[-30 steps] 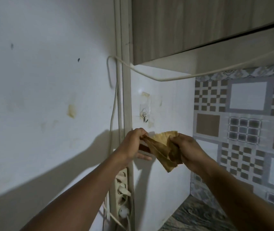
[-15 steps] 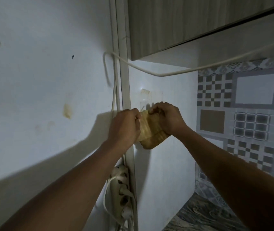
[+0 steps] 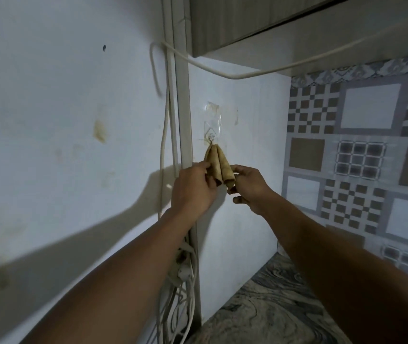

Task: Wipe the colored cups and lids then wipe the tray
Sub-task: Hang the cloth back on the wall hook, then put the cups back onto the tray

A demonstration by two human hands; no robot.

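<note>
I have one view only, from the camera worn on the person's head, so there is no second view to share anything with. It faces forward and a little upward into a wall corner (image 3: 185, 145), close in: both forearms run up from the bottom edge, and the left hand (image 3: 193, 189) and right hand (image 3: 250, 187) meet near the frame's centre. The underside of a wall cabinet (image 3: 260, 18) fills the top right (the wide lens bends its edge), patterned tiles (image 3: 361, 150) cover the right side, and a strip of marbled counter (image 3: 267, 311) shows at the bottom.
</note>
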